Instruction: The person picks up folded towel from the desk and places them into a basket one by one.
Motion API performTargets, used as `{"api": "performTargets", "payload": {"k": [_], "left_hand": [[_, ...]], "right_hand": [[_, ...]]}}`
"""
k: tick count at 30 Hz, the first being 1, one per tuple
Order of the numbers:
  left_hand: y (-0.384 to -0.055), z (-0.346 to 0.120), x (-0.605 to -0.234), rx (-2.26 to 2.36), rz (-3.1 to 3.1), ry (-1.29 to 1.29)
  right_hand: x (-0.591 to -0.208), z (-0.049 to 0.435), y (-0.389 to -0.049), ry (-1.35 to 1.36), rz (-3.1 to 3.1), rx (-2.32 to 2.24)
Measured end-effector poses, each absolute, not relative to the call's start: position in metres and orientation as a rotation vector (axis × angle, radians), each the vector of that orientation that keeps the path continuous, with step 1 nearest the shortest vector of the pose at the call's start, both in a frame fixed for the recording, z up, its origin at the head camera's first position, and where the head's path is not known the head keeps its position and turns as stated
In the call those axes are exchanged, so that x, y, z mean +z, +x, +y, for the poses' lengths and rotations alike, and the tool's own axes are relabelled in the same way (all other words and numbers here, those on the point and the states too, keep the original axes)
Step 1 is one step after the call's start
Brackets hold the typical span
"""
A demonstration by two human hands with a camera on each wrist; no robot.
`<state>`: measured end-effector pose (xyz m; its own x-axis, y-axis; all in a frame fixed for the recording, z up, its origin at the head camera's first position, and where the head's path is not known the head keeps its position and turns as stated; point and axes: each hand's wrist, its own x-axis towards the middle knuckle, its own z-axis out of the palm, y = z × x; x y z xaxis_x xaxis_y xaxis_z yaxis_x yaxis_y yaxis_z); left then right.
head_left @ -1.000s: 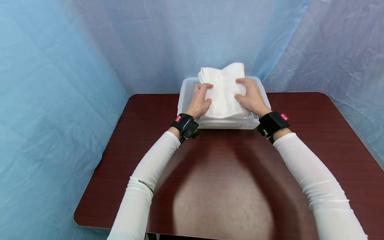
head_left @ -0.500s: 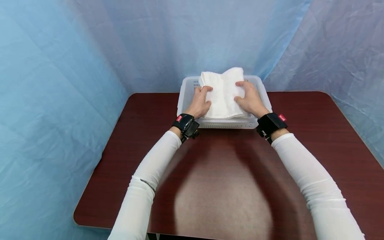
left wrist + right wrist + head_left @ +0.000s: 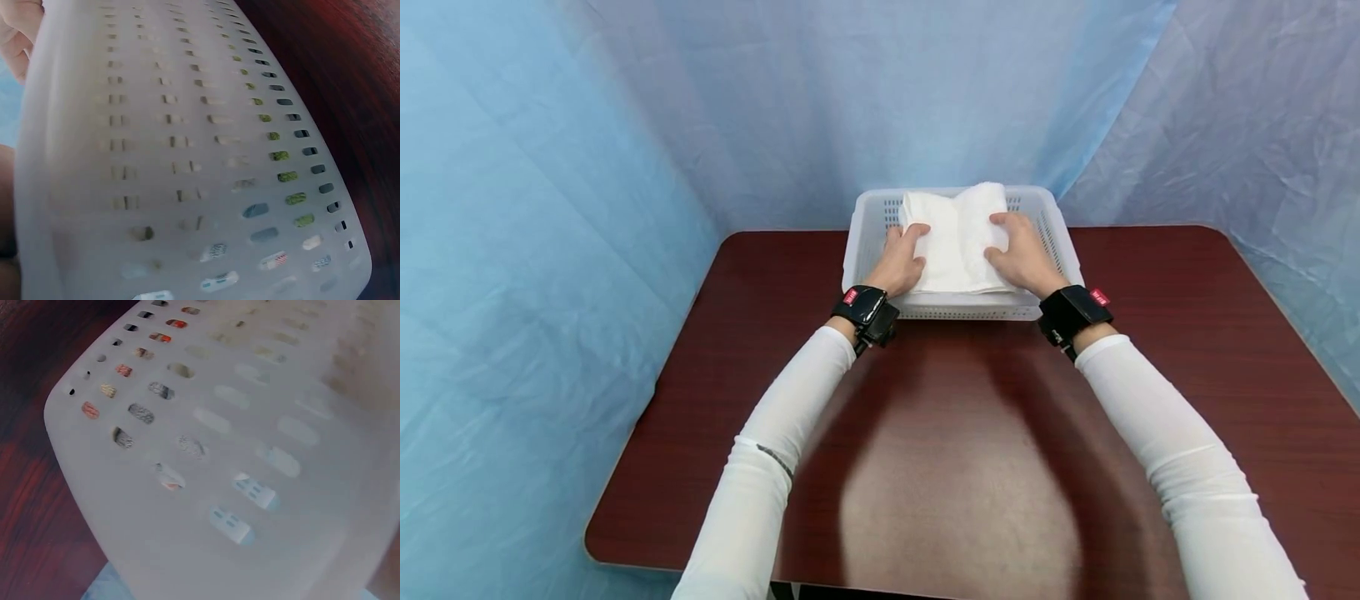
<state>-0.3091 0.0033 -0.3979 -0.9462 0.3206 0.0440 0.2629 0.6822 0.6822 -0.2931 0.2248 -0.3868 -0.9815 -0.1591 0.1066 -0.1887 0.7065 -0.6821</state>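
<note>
A folded white towel [image 3: 958, 242] lies between the two hands, over the white plastic basket [image 3: 970, 310] in the head view. My left hand [image 3: 897, 260] grips the towel's left edge, its thumb and forefinger showing on top. Along the right edge my right hand [image 3: 1026, 257] holds it the same way; the other fingers of both hands are largely hidden. The left wrist view shows the outside of the slotted basket wall [image 3: 81, 125], with part of the left hand [image 3: 22, 25] beyond its rim. In the right wrist view the basket wall [image 3: 156, 531] fills most of the picture.
Through the basket's slots show green, red, grey and pale pieces of its contents. The basket stands at the back of a dark red-brown table [image 3: 955, 467]. Blue cloth sheets [image 3: 820, 100] hang behind it and to the left.
Both hands have lowered the towel into the basket. Its far edge has dropped from above the basket's back rim to about that rim, and more slots show around it.
</note>
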Motion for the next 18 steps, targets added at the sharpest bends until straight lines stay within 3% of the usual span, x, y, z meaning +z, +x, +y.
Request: {"api": "performTargets", "payload": {"k": [18], "left_hand": [[-0.319,0.002,-0.408,0.940,2.836,0.427]], "right_hand": [[-0.399,0.229,-0.291,0.211,-2.992,1.072]]}}
